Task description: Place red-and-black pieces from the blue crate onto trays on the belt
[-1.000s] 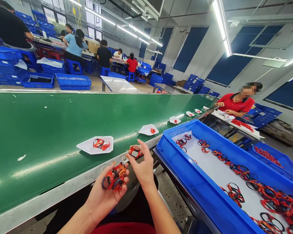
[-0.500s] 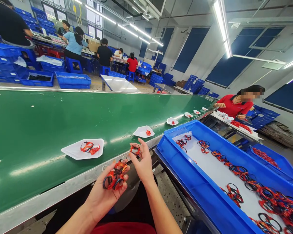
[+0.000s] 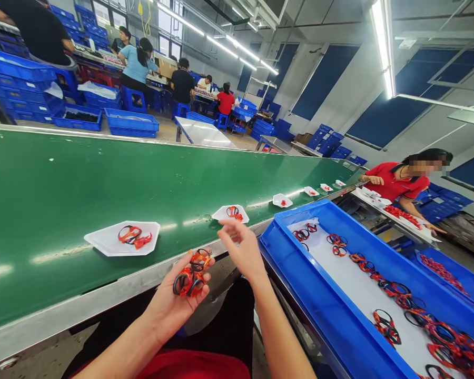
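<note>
My left hand (image 3: pixel 181 300), palm up at the belt's near edge, is closed around several red and black rings (image 3: pixel 191 273). To its right, my right hand (image 3: pixel 240 245) has its fingers apart and holds nothing, just in front of a white tray (image 3: pixel 217 212) with a black and red ring (image 3: pixel 233 211) and a small red piece in it. Farther left on the green belt (image 3: pixel 102 184), a larger white tray (image 3: pixel 98 237) carries a ring and a red piece. Smaller white trays (image 3: pixel 277 200) continue up the belt.
A blue crate (image 3: pixel 319 295) with many red and black rings on white lining stands at the right. Beyond it, a person in red (image 3: pixel 403 179) sits by a bench with red pieces. Other people and blue crates (image 3: pixel 130 123) are behind the belt.
The ring that my right hand held now lies in the tray behind that hand, and its fingers have let go. The trays have shifted slightly left in view.
</note>
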The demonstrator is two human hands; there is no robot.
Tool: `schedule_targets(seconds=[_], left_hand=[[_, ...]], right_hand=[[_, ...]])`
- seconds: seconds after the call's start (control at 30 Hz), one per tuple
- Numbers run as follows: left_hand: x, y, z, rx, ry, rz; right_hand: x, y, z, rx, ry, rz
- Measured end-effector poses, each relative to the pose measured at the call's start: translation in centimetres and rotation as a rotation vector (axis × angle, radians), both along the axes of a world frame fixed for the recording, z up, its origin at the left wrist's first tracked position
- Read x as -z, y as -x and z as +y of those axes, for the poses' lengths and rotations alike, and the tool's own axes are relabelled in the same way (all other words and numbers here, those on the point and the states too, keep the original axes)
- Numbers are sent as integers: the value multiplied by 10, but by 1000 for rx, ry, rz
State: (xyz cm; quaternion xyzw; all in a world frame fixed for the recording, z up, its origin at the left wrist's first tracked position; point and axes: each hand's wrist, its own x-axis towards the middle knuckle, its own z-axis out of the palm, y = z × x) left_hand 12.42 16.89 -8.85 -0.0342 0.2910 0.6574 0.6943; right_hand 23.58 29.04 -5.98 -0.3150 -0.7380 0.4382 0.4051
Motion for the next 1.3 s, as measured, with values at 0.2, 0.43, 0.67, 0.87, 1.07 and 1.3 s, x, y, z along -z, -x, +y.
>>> schedule_targets(seconds=[0.2,0.43,0.67,0.87,1.07,1.3], left_hand=[[9,-6,2,-20,79,-7],[9,-10,1,66,-7,7],[13,-10,0,80,7,36],[15,-11,1,98,40,16],[18,-11,1,99,60,18],[18,-11,2,92,74,23]], right_hand=[[12,-15,-52,-168,-47,-112],[20,-19,-46,-134,176,-44],[32,-21,-46,-132,467,87],[42,-17,-45,-164,940,405],[49,-15,-45,-279,1251,603],[57,-14,-43,-322,1376,669]])
